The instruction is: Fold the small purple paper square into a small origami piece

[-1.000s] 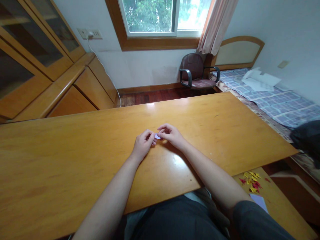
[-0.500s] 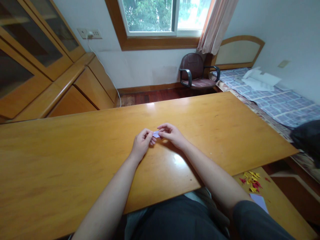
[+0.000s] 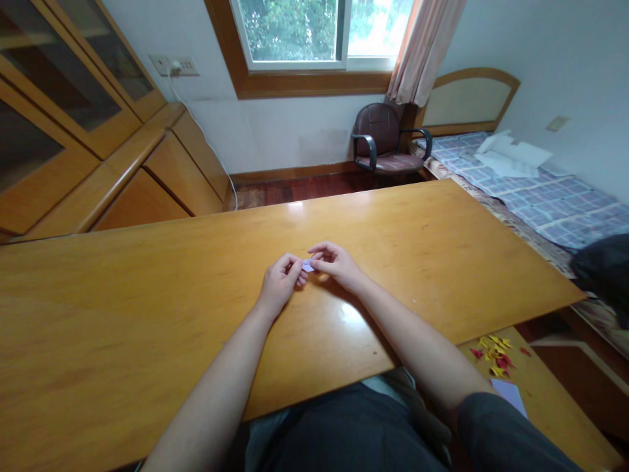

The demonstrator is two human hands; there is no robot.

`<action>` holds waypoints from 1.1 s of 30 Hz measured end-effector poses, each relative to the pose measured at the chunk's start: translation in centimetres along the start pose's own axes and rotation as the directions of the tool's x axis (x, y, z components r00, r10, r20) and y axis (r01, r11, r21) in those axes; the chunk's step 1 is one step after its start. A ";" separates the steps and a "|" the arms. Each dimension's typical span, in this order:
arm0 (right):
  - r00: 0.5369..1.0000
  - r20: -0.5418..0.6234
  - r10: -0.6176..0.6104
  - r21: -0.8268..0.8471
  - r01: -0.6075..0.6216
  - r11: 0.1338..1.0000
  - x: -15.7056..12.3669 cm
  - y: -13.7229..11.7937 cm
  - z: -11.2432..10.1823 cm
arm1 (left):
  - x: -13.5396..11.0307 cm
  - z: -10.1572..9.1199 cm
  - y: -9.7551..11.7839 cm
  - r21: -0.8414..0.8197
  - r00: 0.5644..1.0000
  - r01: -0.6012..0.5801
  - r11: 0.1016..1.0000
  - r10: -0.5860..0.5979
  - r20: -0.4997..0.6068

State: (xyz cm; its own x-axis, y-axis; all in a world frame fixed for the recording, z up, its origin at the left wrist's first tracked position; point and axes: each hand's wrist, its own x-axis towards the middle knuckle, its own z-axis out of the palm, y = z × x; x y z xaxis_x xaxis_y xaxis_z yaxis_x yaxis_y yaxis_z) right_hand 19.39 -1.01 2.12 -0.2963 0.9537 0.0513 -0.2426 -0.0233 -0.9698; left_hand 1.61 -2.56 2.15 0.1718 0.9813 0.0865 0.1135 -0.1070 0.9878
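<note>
A tiny pale lilac paper piece [image 3: 308, 265] is pinched between both my hands, just above the middle of the long wooden table [image 3: 147, 288]. My left hand [image 3: 280, 283] grips its left side with thumb and fingertips closed. My right hand [image 3: 337, 264] holds the right side, its fingers curled over it. Most of the paper is hidden by my fingers.
A low wooden stool [image 3: 545, 393] at my right carries a heap of small yellow and red folded paper pieces [image 3: 495, 357] and a lilac paper sheet [image 3: 511, 395]. Cabinets [image 3: 83, 131] stand at left, a brown armchair [image 3: 383, 141] beyond the table, a bed [image 3: 540, 190] at right.
Both hands have stayed in place with the paper piece, only the fingers shifting slightly. The view has tipped a little.
</note>
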 end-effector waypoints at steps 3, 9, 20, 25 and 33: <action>1.000 -0.007 -0.009 -0.013 0.008 1.000 0.0 0.0 0.0 | 0.0 0.0 0.2 0.020 1.000 0.000 1.000 0.001 -0.004; 0.999 -0.029 -0.022 -0.037 0.021 0.999 0.1 0.1 0.0 | 0.1 0.1 0.3 0.019 1.000 0.014 1.000 -0.014 -0.014; 1.000 0.016 0.012 0.033 -0.012 0.999 -0.1 -0.1 0.1 | 0.0 0.0 0.2 0.056 1.000 0.001 0.998 -0.002 0.004; 0.999 0.023 0.029 0.020 -0.029 0.999 -0.1 0.1 0.2 | -0.2 0.1 0.4 0.149 0.999 -0.024 0.989 0.020 0.028; 0.998 0.043 0.042 -0.020 -0.041 0.999 0.1 0.1 -0.3 | -0.1 -0.1 0.7 0.142 0.999 0.000 0.990 -0.005 0.035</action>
State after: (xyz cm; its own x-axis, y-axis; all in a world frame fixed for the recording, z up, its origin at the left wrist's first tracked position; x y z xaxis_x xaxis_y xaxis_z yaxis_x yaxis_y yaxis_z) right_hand 19.60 -0.87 1.97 -0.3459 0.9380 0.0211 -0.2118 -0.0561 -0.9757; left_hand 1.53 -2.74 2.82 0.2057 0.9756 0.0772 0.2511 -0.1288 0.9593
